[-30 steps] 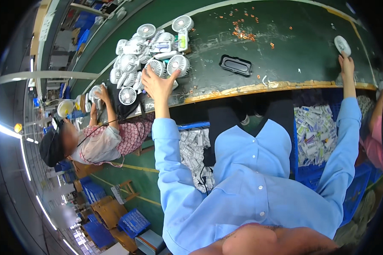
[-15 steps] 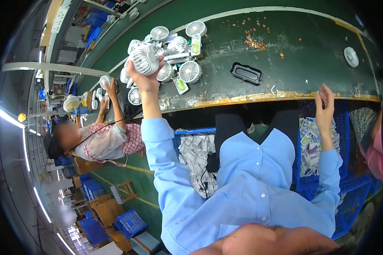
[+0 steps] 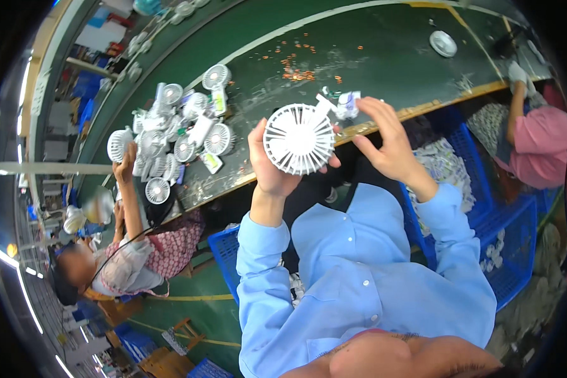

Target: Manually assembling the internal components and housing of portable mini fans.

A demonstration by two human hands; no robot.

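Over the bench's front edge, my left hand (image 3: 274, 167) is closed around a white handheld fan (image 3: 298, 140). Its round ribbed cage faces up. A white stem and a small white part with loose wiring (image 3: 345, 106) stick out from its upper right; whether the part is fixed to the stem I cannot tell. Close beside that part is my right hand (image 3: 387, 142), its fingers spread apart and nothing held in it. On the left of the bench lies a heap of white fans and fan parts (image 3: 170, 126).
The green bench (image 3: 372, 75) carries scattered copper-coloured bits (image 3: 296, 72) and a round white fan cover (image 3: 443, 43). A co-worker (image 3: 132, 258) at left holds a fan cage (image 3: 119, 145). Another person in pink (image 3: 542, 148) sits at right. Blue crates (image 3: 510, 246) stand below the bench.
My left hand has brought the fan from the heap rightward and nearer to me. My right hand has moved left toward it. The view has shifted, and the black tray no longer shows.
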